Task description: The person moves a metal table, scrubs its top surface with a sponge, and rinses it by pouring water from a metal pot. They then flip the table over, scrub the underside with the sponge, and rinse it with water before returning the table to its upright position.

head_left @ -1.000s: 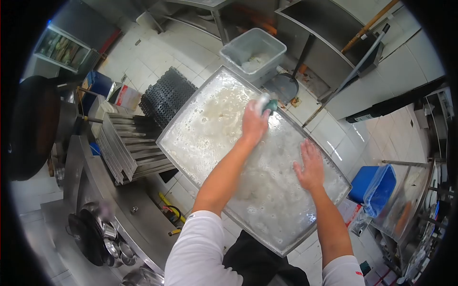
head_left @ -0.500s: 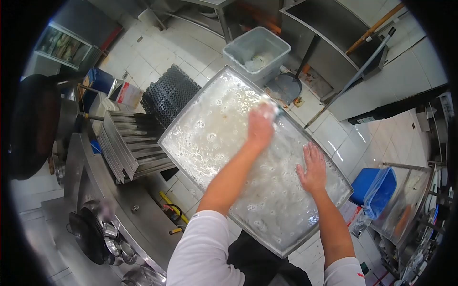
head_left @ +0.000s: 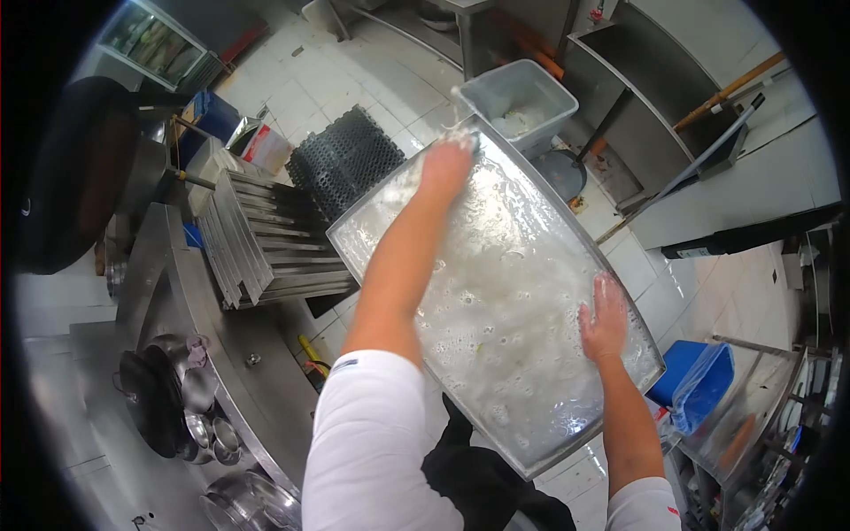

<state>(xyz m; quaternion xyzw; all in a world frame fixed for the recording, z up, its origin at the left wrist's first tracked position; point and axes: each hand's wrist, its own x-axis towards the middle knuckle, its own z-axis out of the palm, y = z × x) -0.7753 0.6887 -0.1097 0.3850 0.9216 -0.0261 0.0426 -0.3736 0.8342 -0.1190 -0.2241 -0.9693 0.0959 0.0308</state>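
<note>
A large rectangular metal tray (head_left: 522, 461) with a raised rim lies before me, its surface covered in soapy suds. My left hand (head_left: 447, 166) is closed at the tray's far corner, pressing down what looks like a foamy, pale greenish sponge (head_left: 475, 144). Fingers and suds mostly cover the sponge. On the tray's right side, my right hand (head_left: 605, 320) lies flat with fingers stretched out, close to the rim and holding nothing.
A grey plastic bin (head_left: 549, 97) stands just beyond the far corner. Left are a slatted metal filter (head_left: 279, 239), a black rubber mat (head_left: 345, 159) and a steel counter (head_left: 266, 372) with pans. A blue bin (head_left: 695, 380) stands right; a dustpan (head_left: 562, 174) lies behind.
My left hand has slid away from me and leftward to the tray's far corner, wiping through the suds. My right hand stays flat near the right rim. The view has shifted slightly.
</note>
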